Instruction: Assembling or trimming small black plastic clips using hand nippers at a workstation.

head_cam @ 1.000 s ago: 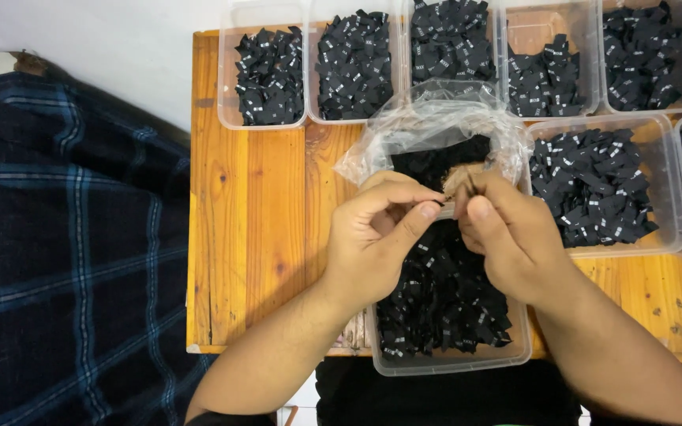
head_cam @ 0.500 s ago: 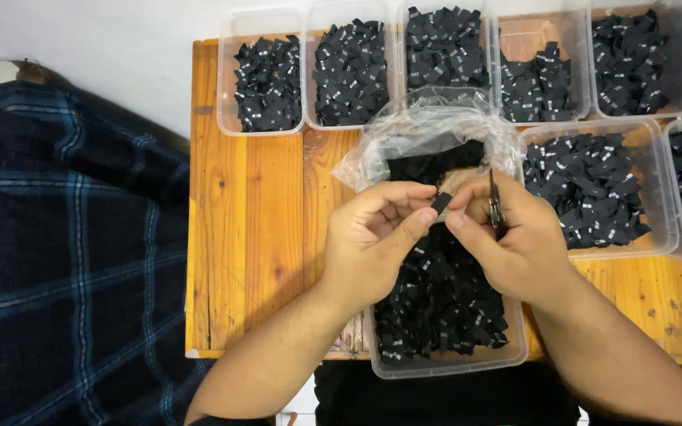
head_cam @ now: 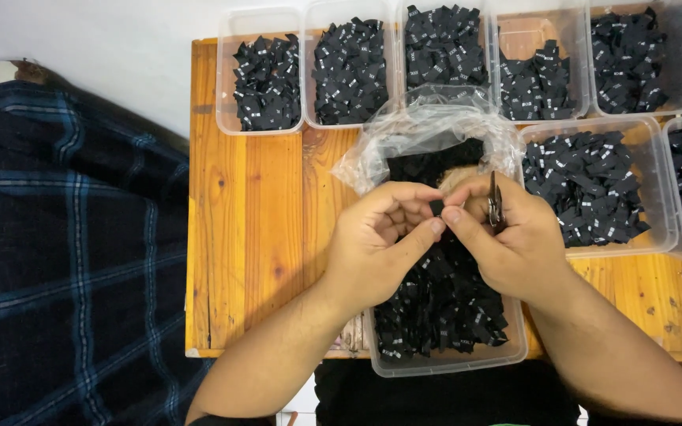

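My left hand and my right hand meet over a clear plastic tub heaped with small black fabric labels. Both pinch one small black label between thumbs and forefingers. A small pair of metal snips also sits in my right hand, blades pointing up. Behind the hands lies a crumpled clear plastic bag with more black labels inside.
A wooden table carries a back row of several clear tubs with sorted black labels, and another tub to the right. A dark plaid cloth covers the floor on the left.
The hands have shifted slightly and the label is now pinched between both hands' fingertips; the snips have turned more upright in my right hand.
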